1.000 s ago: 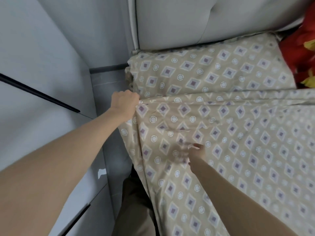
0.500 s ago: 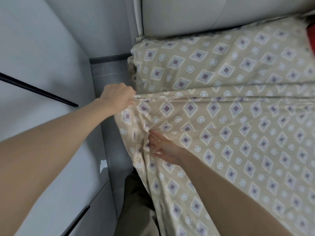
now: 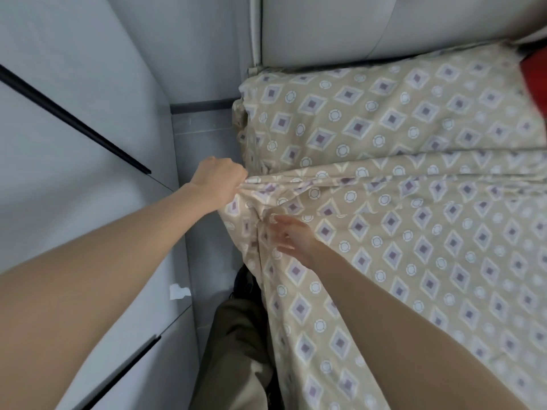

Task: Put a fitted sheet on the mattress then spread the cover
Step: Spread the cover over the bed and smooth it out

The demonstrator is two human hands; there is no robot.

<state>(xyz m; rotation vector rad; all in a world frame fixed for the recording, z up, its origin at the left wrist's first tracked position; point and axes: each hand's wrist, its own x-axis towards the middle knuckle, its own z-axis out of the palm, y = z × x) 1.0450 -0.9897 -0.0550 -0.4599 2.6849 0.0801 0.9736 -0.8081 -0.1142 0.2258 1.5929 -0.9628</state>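
Beige diamond-print sheet (image 3: 384, 113) fitted smooth at the far end. Matching cover (image 3: 429, 247) spread over the near part, far-left corner bunched and wrinkled.

Grey cupboard (image 3: 59, 202), padded headboard (image 3: 325, 28), red cloth (image 3: 535, 81) at bedhead

The left arm is stretched forward, and the left hand (image 3: 220, 182) is closed in a fist around the edge of the cover (image 3: 414, 247). The right hand (image 3: 291, 236) is laid on the cover just beside, nearer, with fingers spread.
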